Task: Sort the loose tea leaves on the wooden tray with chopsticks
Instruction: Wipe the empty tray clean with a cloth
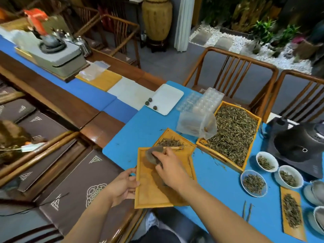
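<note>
Step in hand: clearing leaves, not yet picking. Right hand point(171, 168) pinches a flat grey-brown scraper-like piece point(154, 156), seemingly stiff card; blur hides detail. Left hand point(122, 185) clamps the rectangular pale wooden tray point(149, 199) by its edge. Wiry dry tea leaves point(169, 142) lie just beyond the scraper. Thin brown chopsticks point(247, 210) lie unheld, well right; next: take them up.

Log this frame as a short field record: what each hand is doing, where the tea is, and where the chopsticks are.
left hand: grips the left edge of the near wooden tray
right hand: holds a blurred grey-brown object over the tray's far end; what it is cannot be told
second tray: holds a small pile of tea
large wooden box: full of loose tea
white bowls: tea inside
chopsticks: on the blue mat, untouched
</note>
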